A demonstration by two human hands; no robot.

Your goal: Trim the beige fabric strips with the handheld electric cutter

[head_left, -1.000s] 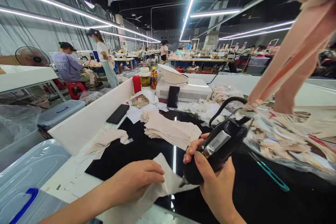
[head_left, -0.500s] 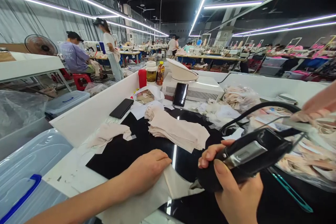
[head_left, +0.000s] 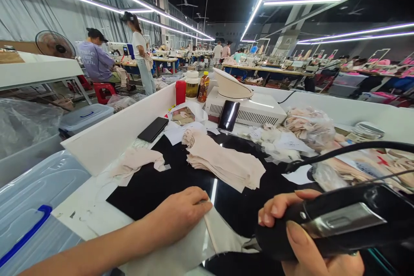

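My left hand [head_left: 184, 215] is closed on the edge of a pale fabric piece [head_left: 190, 250], near the front of the black work surface [head_left: 155, 194]. In my right hand [head_left: 310, 233] is a black handheld device [head_left: 343, 220] with a silver plate and a cable. My fingers wrap round its body, and its rounded left end is beside the fabric's crumpled right end. Behind my hands lies a stack of pale pink fabric pieces [head_left: 223, 157]. A loose pink piece [head_left: 139, 161] rests to the left.
A phone [head_left: 153, 129] lies at the left and another [head_left: 229, 115] leans on a white machine [head_left: 255, 108]. Bottles [head_left: 203, 87] stand behind. Bagged fabric scraps [head_left: 310, 125] fill the right. Clear blue bins [head_left: 42, 198] flank the left wall. People sit and stand farther back.
My right hand and the black device have moved right and closer to the camera. The other hand at the far right has left the view. My left hand stays on the fabric.
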